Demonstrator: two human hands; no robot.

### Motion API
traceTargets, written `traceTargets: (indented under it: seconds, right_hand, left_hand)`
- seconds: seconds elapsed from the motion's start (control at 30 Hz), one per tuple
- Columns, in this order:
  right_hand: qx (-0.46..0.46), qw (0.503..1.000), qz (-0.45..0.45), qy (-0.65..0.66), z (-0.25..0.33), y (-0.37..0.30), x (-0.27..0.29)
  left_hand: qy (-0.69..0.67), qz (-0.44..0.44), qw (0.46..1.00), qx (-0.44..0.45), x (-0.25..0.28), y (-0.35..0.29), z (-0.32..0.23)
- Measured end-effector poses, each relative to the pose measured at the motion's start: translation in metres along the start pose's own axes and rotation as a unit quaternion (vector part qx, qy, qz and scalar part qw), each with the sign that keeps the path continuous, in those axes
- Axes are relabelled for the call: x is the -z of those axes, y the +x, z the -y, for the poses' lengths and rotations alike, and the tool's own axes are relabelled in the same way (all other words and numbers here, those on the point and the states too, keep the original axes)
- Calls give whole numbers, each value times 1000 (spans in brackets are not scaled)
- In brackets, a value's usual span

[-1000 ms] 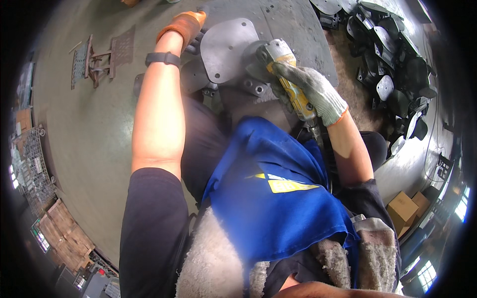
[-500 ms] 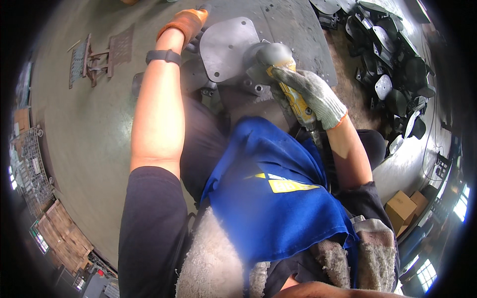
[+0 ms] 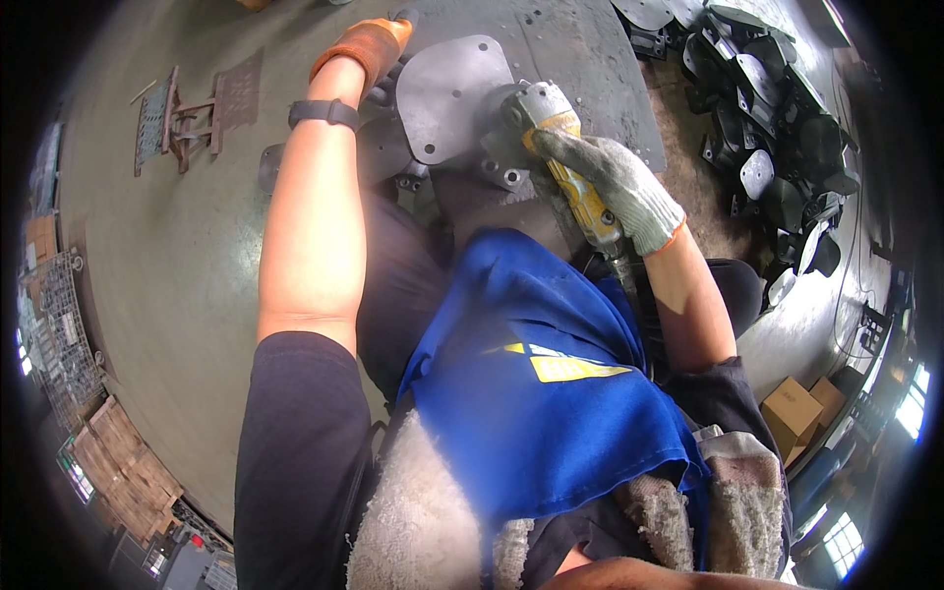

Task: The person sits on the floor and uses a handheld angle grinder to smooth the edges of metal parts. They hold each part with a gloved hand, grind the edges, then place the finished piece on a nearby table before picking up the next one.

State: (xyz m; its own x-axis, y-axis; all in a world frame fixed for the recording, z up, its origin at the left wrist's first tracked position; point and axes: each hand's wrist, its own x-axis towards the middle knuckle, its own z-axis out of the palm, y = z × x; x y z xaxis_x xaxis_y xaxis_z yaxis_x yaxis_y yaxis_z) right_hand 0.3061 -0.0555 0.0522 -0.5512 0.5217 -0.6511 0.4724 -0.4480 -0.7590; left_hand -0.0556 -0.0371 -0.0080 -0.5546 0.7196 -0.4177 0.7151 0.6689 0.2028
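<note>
My right hand [image 3: 615,182], in a grey-white knit glove, is wrapped round the yellow body of an angle grinder [image 3: 580,197]. The grinder's metal head [image 3: 543,101] lies at the right edge of a grey metal plate [image 3: 447,103] with rounded corners and small holes. Whether the disc touches the plate is hidden. At the plate's far left, my left hand [image 3: 372,44] wears an orange glove with dark fingertips. Its fingers are curled closed, and what they grip is hidden. Under the plate, short round metal tubes [image 3: 511,177] show at the near edge.
A dark metal work surface [image 3: 610,88] lies beneath the plate. On the right is a heap of black and grey metal parts [image 3: 777,128]. A rusty metal frame [image 3: 192,118] stands on the floor at left. Cardboard boxes [image 3: 792,413] are at lower right. My blue apron [image 3: 551,383] covers my lap.
The grinder's head has turned and shifted slightly to the left, and it looks sharper than before. My right hand has moved with it a little. The left hand and plate stay nearly still.
</note>
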Motion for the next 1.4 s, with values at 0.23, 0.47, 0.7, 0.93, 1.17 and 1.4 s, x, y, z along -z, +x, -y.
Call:
traceTargets:
  seconds: [0.23, 0.47, 0.7, 0.93, 1.17, 1.4]
  right_hand:
    - [8, 999, 21, 28, -11, 2, 0]
    - [13, 998, 12, 54, -8, -2, -7]
    - [-52, 997, -9, 61, -20, -32, -6]
    - [-23, 991, 6, 129, -35, -46, -3]
    - [-53, 992, 43, 110, -21, -31, -32]
    - [-31, 990, 32, 132, -8, -25, -48]
  left_hand:
    - [-101, 43, 992, 56, 15, -28, -9]
    - [-106, 53, 992, 47, 10, -22, -6]
    - [-48, 35, 996, 65, 20, -45, -16]
    - [-12, -53, 998, 19, -13, -43, -26]
    - [-2, 19, 1000, 19, -15, -15, -16]
    - [-21, 33, 999, 35, -9, -24, -18]
